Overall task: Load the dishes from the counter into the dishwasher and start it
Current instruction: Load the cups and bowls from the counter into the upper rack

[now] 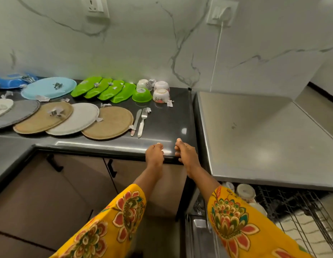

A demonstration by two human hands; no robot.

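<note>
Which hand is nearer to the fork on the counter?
Left. The left hand rests at the counter's front edge, just below and right of the fork. The right hand is farther right, toward the dishwasher.

The grey round plate and the white plate at the surface's left end run off the picture's left edge. The blue tray at the back left corner is cut off too, and what lies on it is too blurred to name. The dishwasher rack is half hidden by the right sleeve and the steel top. The left hand's fingers curl out of sight.
</note>
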